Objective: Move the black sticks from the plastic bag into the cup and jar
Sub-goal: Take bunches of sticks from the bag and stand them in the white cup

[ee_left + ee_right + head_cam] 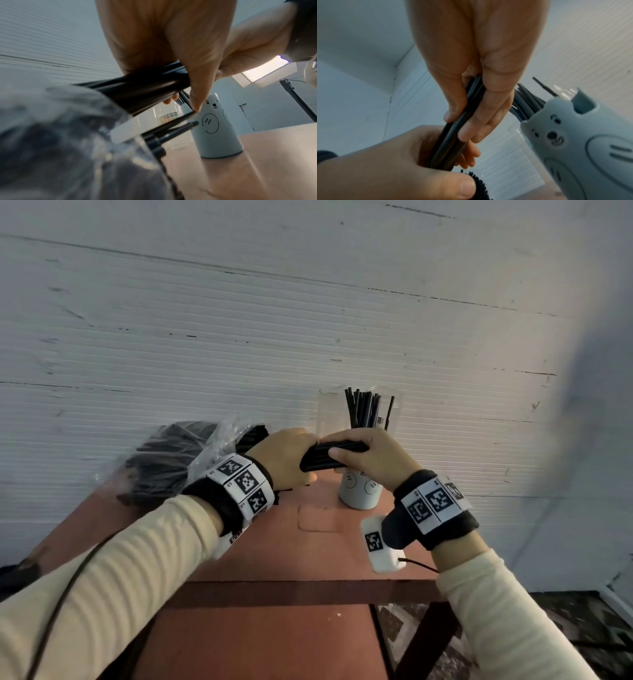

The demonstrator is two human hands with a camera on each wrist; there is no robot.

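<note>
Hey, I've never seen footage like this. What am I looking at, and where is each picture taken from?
No machine here: a person's two bare hands, with patterned wristbands. The wide picture comes from a head camera; the two close ones from cameras on each wrist, looking along the fingers. The left hand and right hand both grip one bundle of black sticks. On the reddish table sit a plastic bag of more sticks, a white cup with a bear face, and a clear jar behind it. Other sticks stand upright there; whether in cup or jar, I cannot tell.
</note>
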